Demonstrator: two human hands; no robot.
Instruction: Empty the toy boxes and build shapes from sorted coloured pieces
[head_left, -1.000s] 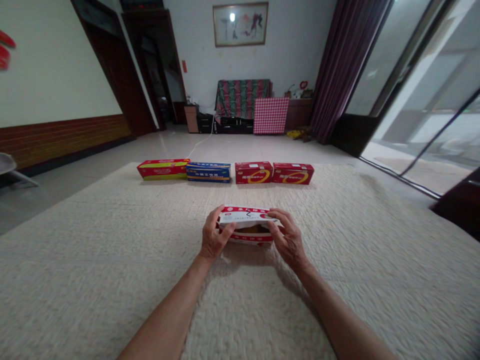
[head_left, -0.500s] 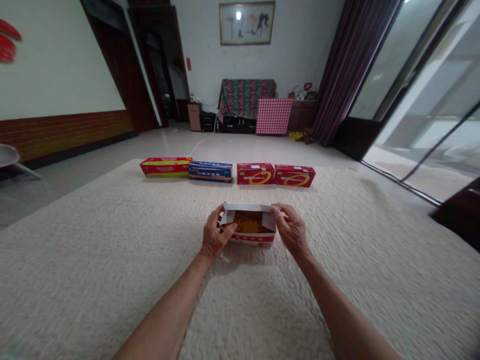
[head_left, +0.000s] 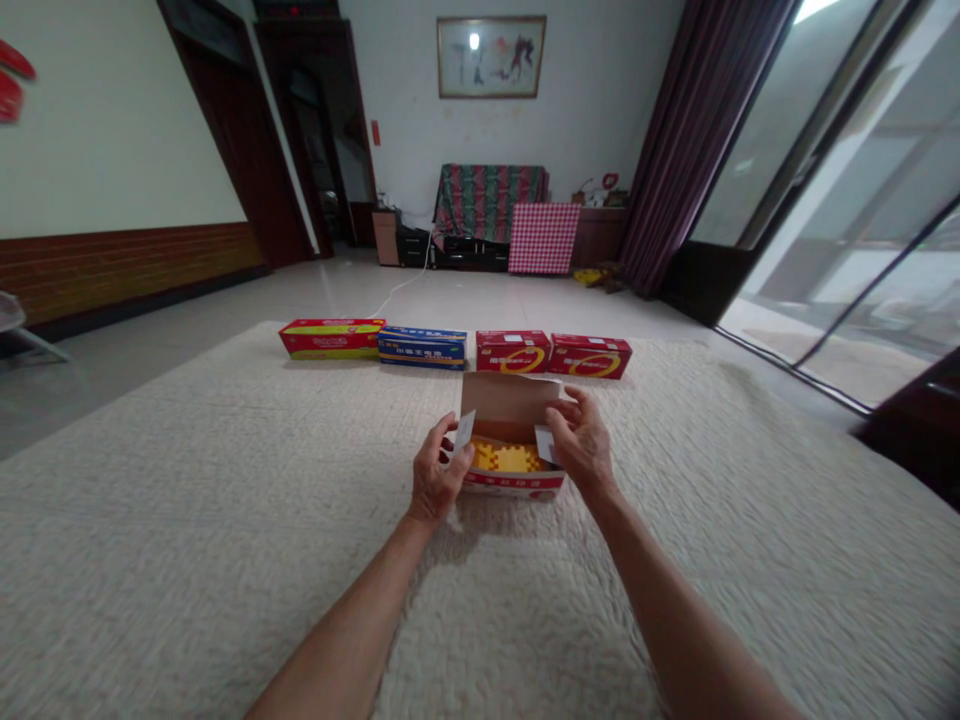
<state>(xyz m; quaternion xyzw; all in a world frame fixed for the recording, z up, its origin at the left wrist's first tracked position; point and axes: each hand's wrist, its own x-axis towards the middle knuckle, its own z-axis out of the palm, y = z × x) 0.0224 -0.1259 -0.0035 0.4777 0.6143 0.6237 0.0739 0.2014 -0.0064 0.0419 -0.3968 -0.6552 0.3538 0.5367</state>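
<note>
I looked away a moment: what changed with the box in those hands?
The lid of the red box swung up and back, baring yellow contents. Left hand and right hand kept hold of its side flaps. The four boxes behind stayed put.

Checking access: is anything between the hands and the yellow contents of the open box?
Nothing visible. The lid stands up at the back, the left hand and right hand hold the side flaps of the box apart, and the yellow contents lie uncovered between them.
</note>
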